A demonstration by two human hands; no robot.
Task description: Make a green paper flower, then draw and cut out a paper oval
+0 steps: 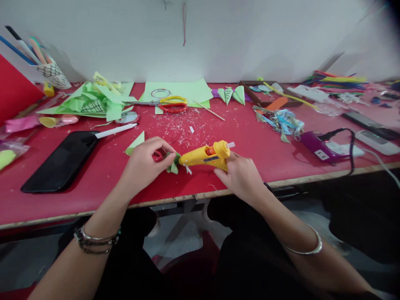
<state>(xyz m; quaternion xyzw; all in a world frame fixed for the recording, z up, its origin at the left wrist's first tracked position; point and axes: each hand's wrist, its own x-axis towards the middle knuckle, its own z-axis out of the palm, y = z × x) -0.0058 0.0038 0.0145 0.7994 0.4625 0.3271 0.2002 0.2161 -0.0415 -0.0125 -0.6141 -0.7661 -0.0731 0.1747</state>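
Note:
My right hand [245, 177] is wrapped round the handle of a yellow hot glue gun [198, 156], with a clear glue stick poking out of its back end. The nozzle points left at a small green paper piece [173, 167]. My left hand [146, 159] pinches this piece between thumb and fingers just above the table's front edge, and partly hides it. Whether the nozzle touches the paper I cannot tell. Just behind my left hand lies a light green folded paper piece [136, 142]. White scraps hang below the nozzle.
A black phone [59, 162] with a white pen [116, 130] across its corner lies left. Behind are scissors [173, 104], crumpled green paper [103, 98], small paper cones [239, 95] and a wooden stick [209, 111]. Tassels [286, 121] and a purple power adapter [320, 146] with cables sit right.

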